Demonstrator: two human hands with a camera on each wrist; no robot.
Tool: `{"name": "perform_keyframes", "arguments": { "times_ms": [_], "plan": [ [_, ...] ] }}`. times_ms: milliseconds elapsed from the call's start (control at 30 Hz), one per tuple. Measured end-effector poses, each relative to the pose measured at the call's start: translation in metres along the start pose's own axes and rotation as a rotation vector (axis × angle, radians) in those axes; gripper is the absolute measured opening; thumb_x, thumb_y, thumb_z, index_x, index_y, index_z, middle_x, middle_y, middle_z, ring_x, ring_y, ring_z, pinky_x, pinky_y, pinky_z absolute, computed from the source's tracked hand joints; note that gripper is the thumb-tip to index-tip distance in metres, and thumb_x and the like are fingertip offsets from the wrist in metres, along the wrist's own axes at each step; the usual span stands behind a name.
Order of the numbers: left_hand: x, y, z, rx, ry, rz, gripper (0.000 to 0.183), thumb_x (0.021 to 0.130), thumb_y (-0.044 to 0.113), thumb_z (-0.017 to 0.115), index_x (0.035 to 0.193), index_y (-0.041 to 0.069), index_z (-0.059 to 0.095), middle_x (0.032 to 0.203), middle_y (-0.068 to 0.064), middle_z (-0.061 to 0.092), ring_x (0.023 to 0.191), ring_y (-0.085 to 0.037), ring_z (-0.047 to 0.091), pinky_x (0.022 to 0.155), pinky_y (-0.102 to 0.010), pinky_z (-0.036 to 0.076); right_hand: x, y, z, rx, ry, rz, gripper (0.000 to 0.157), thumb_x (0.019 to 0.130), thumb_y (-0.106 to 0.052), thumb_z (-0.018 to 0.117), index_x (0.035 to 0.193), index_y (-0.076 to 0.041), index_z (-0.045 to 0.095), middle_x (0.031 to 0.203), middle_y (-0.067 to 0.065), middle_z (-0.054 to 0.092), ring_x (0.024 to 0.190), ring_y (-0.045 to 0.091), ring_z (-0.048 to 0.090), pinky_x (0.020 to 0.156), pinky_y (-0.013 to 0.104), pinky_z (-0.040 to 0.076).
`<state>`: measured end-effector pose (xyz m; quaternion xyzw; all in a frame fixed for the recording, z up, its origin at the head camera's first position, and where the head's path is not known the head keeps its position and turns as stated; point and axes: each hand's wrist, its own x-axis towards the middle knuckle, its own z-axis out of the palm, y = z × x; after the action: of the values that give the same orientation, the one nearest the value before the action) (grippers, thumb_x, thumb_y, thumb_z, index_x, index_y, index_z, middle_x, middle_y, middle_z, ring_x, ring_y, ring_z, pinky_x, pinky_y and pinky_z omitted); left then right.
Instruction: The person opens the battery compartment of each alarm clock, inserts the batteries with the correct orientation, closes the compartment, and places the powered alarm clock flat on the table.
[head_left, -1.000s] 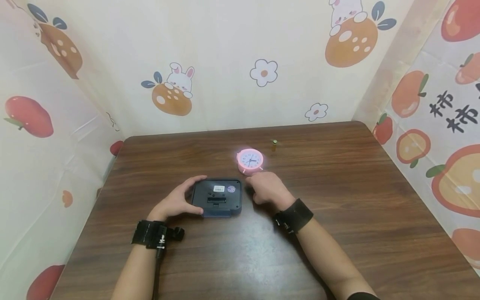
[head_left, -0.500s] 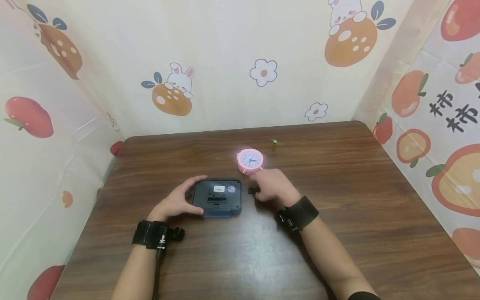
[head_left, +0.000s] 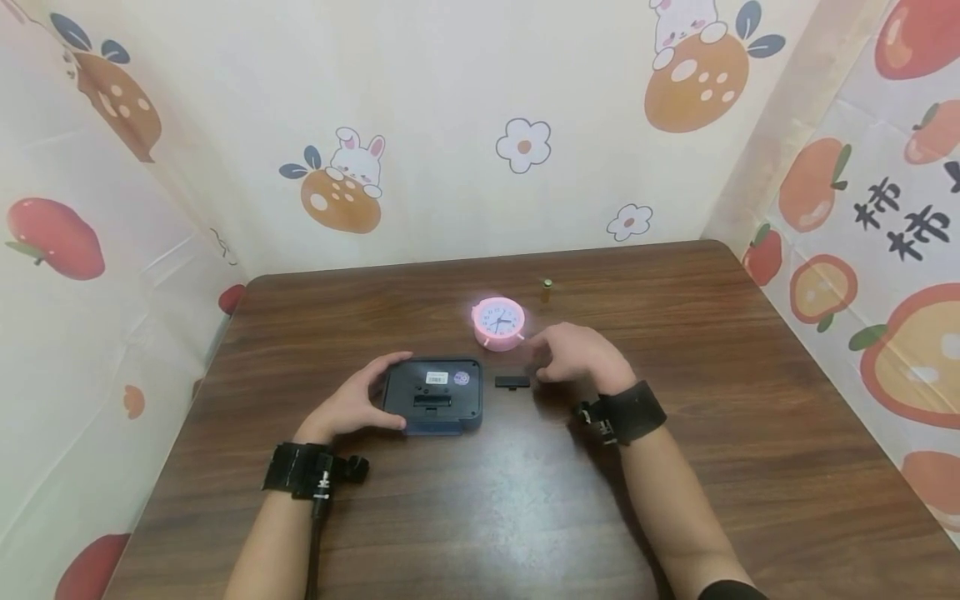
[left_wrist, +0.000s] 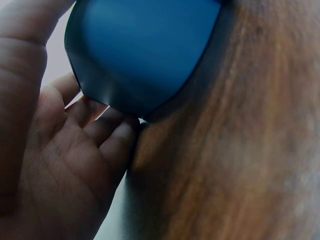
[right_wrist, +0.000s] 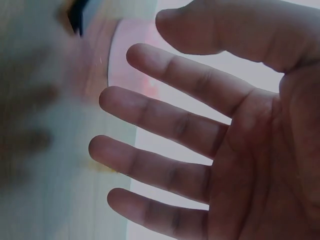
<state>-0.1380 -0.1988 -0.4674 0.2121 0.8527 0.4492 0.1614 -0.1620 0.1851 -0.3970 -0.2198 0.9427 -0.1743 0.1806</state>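
My left hand (head_left: 356, 400) holds a dark blue, box-shaped device (head_left: 465, 404) by its left side, thumb at the near edge and fingers at the far one. The device lies with its black back up, showing a label, a round sticker and an oblong battery slot (head_left: 432, 401). In the left wrist view its smooth blue side (left_wrist: 145, 50) sits against the fingers. A small black battery cover (head_left: 512, 382) lies on the table to its right. Just right of the cover, my right hand (head_left: 581, 354) hovers with nothing in it; the right wrist view shows its fingers spread.
A round pink alarm clock (head_left: 498, 323) is behind the cover, near the right fingertips. Farther back stands a small battery (head_left: 547, 289) with a greenish top. Printed curtains (head_left: 442, 192) border the brown wooden table (head_left: 750, 400) at the back and sides.
My right hand has let go of the battery cover, leaving it on the table, and moved away to the right with its fingers opening. The left hand and the device have stayed put.
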Motion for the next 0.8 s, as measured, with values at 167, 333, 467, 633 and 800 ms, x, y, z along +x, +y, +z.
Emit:
{"name": "perform_keyframes", "arguments": {
  "times_ms": [167, 333, 467, 633, 800],
  "plan": [
    [0.000, -0.001, 0.000, 0.005, 0.002, -0.003, 0.097, 0.064, 0.041, 0.088, 0.145, 0.040, 0.034, 0.152, 0.005, 0.034, 0.142, -0.028, 0.030, 0.113, -0.059, 0.027, -0.006, 0.013, -0.006, 0.070, 0.036, 0.014, 0.028, 0.083, -0.021, 0.068, 0.111, -0.020, 0.069, 0.105, -0.004, 0.069, 0.095, 0.018, 0.063, 0.085, 0.044, 0.054],
    [0.001, -0.003, -0.001, 0.007, 0.002, 0.004, 0.097, 0.065, 0.041, 0.088, 0.145, 0.040, 0.034, 0.152, 0.005, 0.034, 0.143, -0.029, 0.030, 0.112, -0.061, 0.027, -0.012, 0.025, -0.011, 0.172, 0.076, 0.017, 0.033, 0.085, -0.020, 0.068, 0.118, -0.016, 0.065, 0.112, 0.002, 0.069, 0.101, 0.021, 0.064, 0.087, 0.045, 0.054],
    [0.001, -0.005, -0.001, 0.003, 0.003, 0.005, 0.098, 0.064, 0.041, 0.088, 0.145, 0.041, 0.034, 0.152, 0.005, 0.034, 0.143, -0.030, 0.030, 0.112, -0.061, 0.026, -0.013, 0.031, -0.013, 0.220, 0.117, 0.046, 0.036, 0.086, -0.020, 0.068, 0.121, -0.013, 0.063, 0.113, 0.005, 0.068, 0.101, 0.022, 0.064, 0.088, 0.044, 0.054],
    [0.001, -0.005, -0.001, 0.002, 0.001, 0.005, 0.099, 0.063, 0.041, 0.089, 0.145, 0.040, 0.034, 0.153, 0.004, 0.034, 0.143, -0.031, 0.030, 0.112, -0.061, 0.026, -0.012, 0.037, -0.013, 0.222, 0.167, 0.085, 0.035, 0.086, -0.021, 0.068, 0.120, -0.012, 0.063, 0.111, 0.007, 0.067, 0.100, 0.024, 0.064, 0.088, 0.045, 0.054],
    [0.001, -0.003, -0.001, -0.001, 0.001, 0.005, 0.099, 0.064, 0.041, 0.088, 0.146, 0.037, 0.034, 0.152, 0.004, 0.034, 0.143, -0.030, 0.029, 0.113, -0.060, 0.026, -0.010, 0.043, -0.011, 0.232, 0.209, 0.140, 0.036, 0.088, -0.027, 0.066, 0.121, -0.012, 0.061, 0.115, 0.010, 0.066, 0.104, 0.028, 0.063, 0.089, 0.048, 0.052]
  ]
}}
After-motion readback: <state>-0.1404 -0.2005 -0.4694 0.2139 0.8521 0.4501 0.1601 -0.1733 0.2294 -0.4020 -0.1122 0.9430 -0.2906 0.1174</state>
